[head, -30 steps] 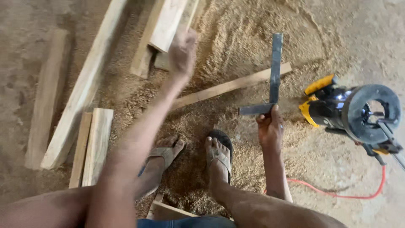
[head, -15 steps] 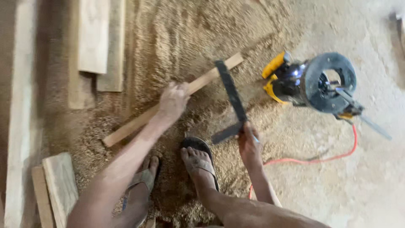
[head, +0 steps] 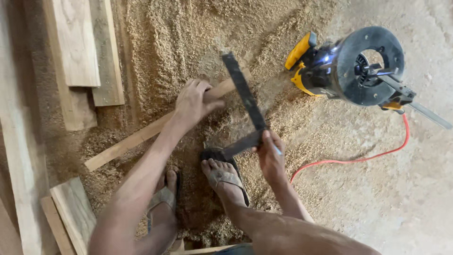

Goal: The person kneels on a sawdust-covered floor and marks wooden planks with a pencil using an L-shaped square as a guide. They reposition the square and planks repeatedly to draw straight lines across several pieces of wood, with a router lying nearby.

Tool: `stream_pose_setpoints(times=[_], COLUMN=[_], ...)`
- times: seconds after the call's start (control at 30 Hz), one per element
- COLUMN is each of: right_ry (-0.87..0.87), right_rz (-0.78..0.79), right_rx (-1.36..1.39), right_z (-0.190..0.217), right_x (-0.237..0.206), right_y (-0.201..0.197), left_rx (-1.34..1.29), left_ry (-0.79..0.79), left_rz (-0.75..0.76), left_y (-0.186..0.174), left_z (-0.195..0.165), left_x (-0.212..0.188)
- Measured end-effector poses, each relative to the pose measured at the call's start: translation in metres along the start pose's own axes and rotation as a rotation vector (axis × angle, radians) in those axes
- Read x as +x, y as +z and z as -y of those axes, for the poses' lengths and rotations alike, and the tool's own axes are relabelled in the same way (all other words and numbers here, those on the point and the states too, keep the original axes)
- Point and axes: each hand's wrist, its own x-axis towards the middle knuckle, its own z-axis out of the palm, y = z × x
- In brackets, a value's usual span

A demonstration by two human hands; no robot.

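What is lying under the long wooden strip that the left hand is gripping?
Loose sawdust lies under the wooden strip, heaped along both sides. The left hand covers its upper part, and the floor beneath the sawdust is hidden.

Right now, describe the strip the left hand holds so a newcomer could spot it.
Start at the sawdust heap mid-floor. The strip lies slantwise across it, under the left hand, its far end passing behind the dark metal square. Unlike the broad boards on the left, it is narrow and lies alone.

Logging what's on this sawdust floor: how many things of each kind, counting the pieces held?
Wood strip under left hand: 1
Metal square in right hand: 1
Yellow-black power tool: 1
Red cable: 1
Total: 4
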Motion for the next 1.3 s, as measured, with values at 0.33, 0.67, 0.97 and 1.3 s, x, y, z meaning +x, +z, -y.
stream_pose_setpoints(times=[0.33,0.67,0.97,1.3], right_ry=[-0.007,0.054,0.064,0.06], right_rz=[0.0,0.128,0.064,0.033], right_rx=[0.087,-0.126,-0.106,-0.008], right_z=[-0.004,-0.064,-0.086,-0.073], right_x=[-0.004,0.056,0.08,0.086], right_y=[0.001,0.061,0.068,0.073], left_rx=[-0.329,0.008,0.211,0.241], left_ry=[-0.102,0.025,-0.063,-0.039], left_rz=[-0.396,-0.257,-0.02,-0.117], left_y=[0.01,-0.015,-0.008,0.007], left_z=[0.026,-0.038,-0.063,-0.069], left_x=[0.019,-0.043,-0.037,-0.024])
